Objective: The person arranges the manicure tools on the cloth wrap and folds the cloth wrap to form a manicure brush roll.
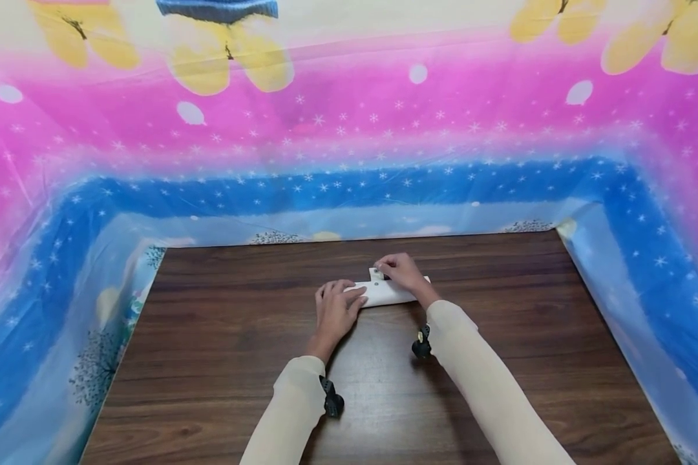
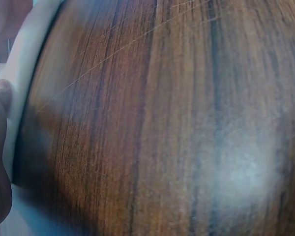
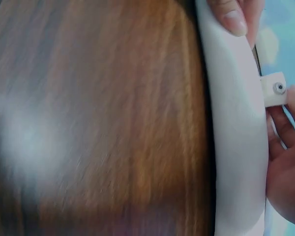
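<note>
A long white case (image 1: 388, 296) with a smooth, rounded body lies crosswise on the dark wood table. From its far side a short tab (image 1: 375, 274) with a metal snap sticks up. My left hand (image 1: 333, 313) grips the case's left end, thumb along the near side and fingers over the top. At the tab's tip my right hand (image 1: 404, 271) pinches with thumb and fingers, its wrist passing over the right part of the case. The right wrist view shows the tab's metal snap (image 3: 279, 88) facing up; in the left wrist view only a strip of the case (image 2: 27, 64) shows.
The brown wood-grain table (image 1: 221, 400) extends on all sides of the case. A patterned cloth (image 1: 349, 187) in pink and blue stands round its back and sides. Small black cameras (image 1: 333, 398) sit at both cream sleeves.
</note>
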`<state>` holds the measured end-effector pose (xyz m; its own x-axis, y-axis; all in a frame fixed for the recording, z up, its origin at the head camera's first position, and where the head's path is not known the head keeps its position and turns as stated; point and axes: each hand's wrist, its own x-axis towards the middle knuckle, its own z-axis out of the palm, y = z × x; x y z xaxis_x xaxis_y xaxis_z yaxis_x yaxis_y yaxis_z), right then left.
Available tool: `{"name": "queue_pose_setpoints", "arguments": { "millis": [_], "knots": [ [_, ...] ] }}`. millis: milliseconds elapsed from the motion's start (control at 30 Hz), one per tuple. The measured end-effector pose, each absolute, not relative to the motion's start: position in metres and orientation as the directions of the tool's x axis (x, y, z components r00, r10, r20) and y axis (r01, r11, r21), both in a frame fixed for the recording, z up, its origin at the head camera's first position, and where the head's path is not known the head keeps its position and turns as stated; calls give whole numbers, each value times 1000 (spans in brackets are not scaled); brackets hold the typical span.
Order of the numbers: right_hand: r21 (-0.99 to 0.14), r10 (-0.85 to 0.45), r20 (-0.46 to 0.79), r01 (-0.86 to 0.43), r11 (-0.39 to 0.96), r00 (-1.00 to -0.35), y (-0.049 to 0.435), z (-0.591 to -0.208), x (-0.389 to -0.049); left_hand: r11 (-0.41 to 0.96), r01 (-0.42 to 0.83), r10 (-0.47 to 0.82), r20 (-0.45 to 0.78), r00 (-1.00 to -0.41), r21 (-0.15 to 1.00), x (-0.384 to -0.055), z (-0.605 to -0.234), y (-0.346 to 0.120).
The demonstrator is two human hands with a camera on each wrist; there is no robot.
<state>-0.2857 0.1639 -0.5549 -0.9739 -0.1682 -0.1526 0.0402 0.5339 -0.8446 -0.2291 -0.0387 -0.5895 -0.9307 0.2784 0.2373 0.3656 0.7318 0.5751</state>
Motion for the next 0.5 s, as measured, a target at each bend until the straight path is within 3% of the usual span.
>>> {"name": "queue_pose_setpoints", "arguments": {
  "millis": [133,300,500],
  "knots": [
    [-801,-244,-17,-133,584,-970,166,-557,-278,735,372,285,239,-928,567,-231,-589,-40],
    [-686,-371,129,-353,636,-920,168,-565,-268,735,381,291,247,-924,560,-230,-587,-40],
    [-618,-415,175,-428,659,-893,170,-568,-260,739,381,299,237,-924,556,-230,-587,-40]
  ]
}}
